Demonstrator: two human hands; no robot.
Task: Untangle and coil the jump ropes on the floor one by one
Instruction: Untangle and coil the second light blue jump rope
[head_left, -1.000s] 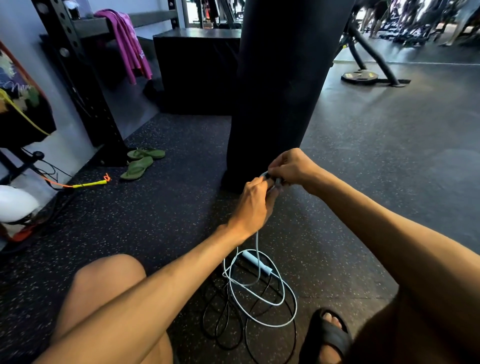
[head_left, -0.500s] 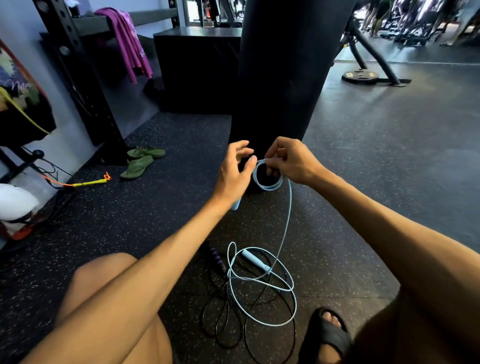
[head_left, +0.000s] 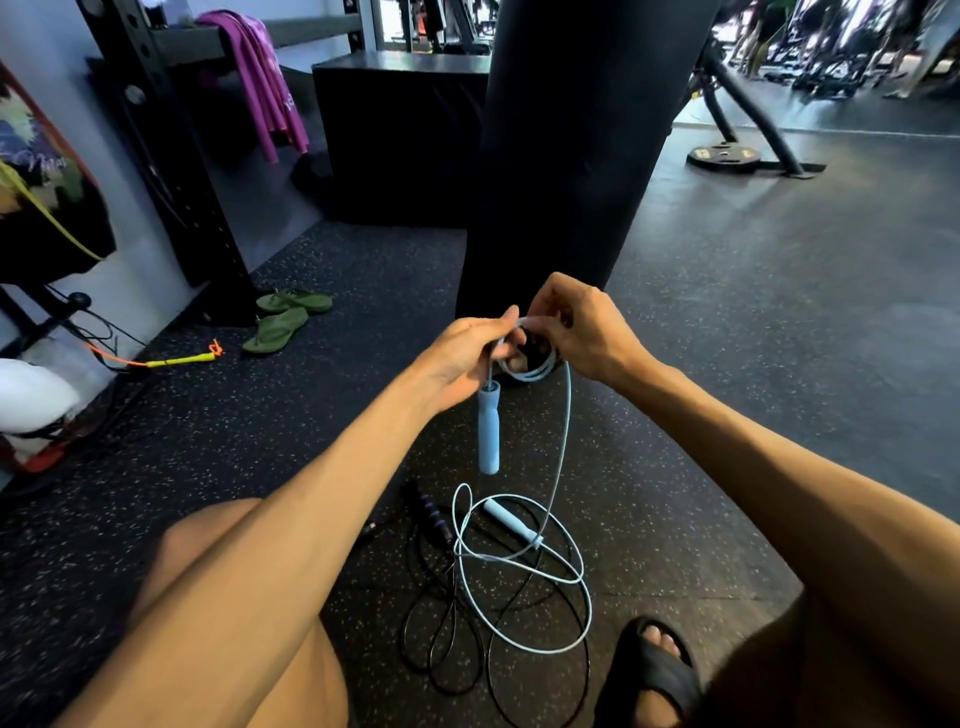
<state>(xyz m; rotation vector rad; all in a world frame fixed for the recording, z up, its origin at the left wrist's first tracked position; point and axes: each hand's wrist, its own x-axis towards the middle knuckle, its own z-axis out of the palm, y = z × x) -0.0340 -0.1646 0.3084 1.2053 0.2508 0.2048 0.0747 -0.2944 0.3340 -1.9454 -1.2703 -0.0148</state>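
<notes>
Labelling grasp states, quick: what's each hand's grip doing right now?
Left grip: closed, pinching the thin light-blue plastic jump rope just above its dangling handle.
Right grip: closed, holding the same rope's small coiled loops.

The light blue jump rope (head_left: 563, 441) is being held at the centre of the frame, its upper end sitting wound into a small coil between the left hand (head_left: 462, 358) and the right hand (head_left: 576, 332). One blue handle (head_left: 489, 431) is hanging straight down below the coil. A single strand is running down to loose loops lying on the floor at lower centre, where the second blue handle (head_left: 506, 517) is lying tilted. The black jump rope (head_left: 447, 649) is lying tangled under those loops, its purple-banded handle (head_left: 431, 512) pointing toward the upper left. A yellow and orange rope (head_left: 176, 358) is lying at mid left.
</notes>
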